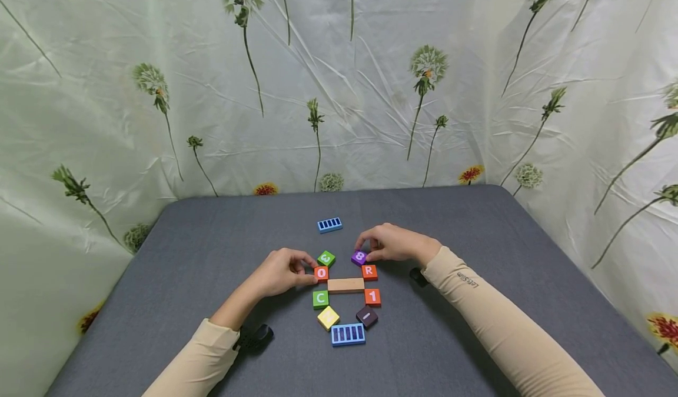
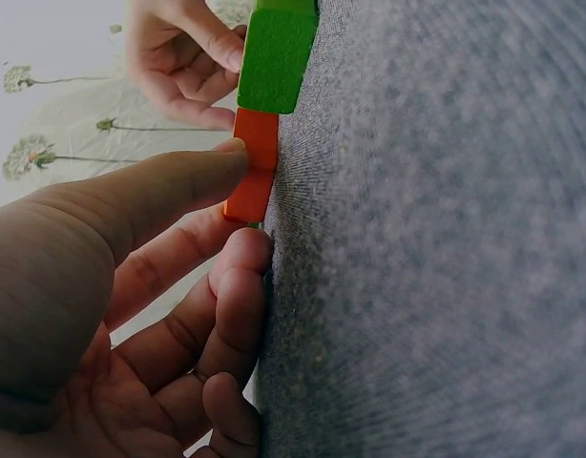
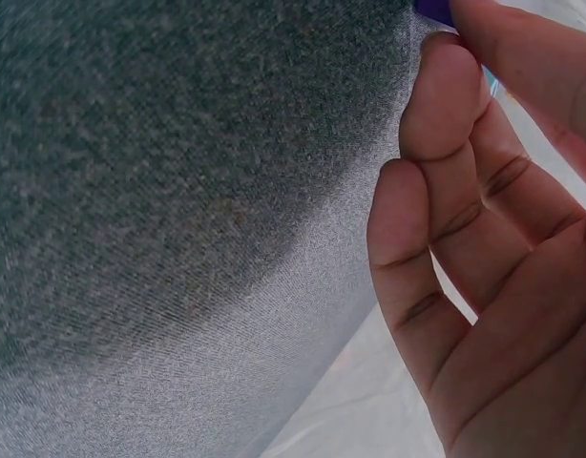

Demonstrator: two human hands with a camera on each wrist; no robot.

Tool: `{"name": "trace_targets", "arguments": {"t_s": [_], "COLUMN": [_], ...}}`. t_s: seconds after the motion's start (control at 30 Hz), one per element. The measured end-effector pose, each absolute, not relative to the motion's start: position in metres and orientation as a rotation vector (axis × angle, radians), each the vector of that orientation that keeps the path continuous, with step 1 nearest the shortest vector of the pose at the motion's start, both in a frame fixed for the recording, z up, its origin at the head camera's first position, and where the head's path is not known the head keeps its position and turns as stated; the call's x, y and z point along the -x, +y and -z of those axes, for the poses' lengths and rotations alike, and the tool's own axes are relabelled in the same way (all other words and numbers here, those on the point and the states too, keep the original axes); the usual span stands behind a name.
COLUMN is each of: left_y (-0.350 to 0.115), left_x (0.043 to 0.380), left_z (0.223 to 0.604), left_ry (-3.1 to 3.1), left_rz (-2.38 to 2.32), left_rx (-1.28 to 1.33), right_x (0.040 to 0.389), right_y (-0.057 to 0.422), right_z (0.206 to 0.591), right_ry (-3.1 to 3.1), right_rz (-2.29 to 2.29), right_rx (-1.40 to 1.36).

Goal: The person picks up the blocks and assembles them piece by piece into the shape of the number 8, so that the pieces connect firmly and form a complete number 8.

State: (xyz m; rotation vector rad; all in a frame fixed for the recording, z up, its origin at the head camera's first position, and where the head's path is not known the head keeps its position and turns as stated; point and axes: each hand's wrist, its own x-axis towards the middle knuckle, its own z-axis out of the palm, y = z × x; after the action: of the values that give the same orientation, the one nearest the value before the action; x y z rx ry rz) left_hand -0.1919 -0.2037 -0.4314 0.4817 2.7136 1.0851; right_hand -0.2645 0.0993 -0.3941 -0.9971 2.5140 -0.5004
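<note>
My left hand [image 1: 283, 272] pinches an orange-red block marked O [image 1: 321, 273] between thumb and finger; in the left wrist view the thumb lies along that block [image 2: 260, 143]. The right hand [image 1: 394, 243] pinches a purple block marked 8 [image 1: 359, 257], of which only a corner [image 3: 434, 10] shows in the right wrist view. Just behind the O block is a green block marked 3 [image 1: 326, 259]. An orange block marked R [image 1: 369, 272] sits in front of the purple one. Between the two sides lies a plain wooden bar [image 1: 346, 285].
Nearer me are a green C block [image 1: 320, 299], an orange 1 block [image 1: 373, 297], a yellow block [image 1: 328, 317], a dark block with a dash [image 1: 367, 316] and a blue slotted block [image 1: 348, 334]. Another blue slotted block [image 1: 330, 225] lies farther back on the grey table [image 1: 222, 226].
</note>
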Motion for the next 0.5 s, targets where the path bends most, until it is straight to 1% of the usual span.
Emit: {"name": "trace_targets", "arguments": {"t_s": [0.5], "left_y": [-0.2043], "left_x": [0.1919], "left_z": [0.4321], "left_ry": [2.712], "left_rz": [-1.091], "left_rx": [-0.516], "right_x": [0.2634], "right_y": [0.0994], "right_z": [0.3934], "right_ry": [2.517], "right_rz": [0.492], "right_rx": [1.002]}}
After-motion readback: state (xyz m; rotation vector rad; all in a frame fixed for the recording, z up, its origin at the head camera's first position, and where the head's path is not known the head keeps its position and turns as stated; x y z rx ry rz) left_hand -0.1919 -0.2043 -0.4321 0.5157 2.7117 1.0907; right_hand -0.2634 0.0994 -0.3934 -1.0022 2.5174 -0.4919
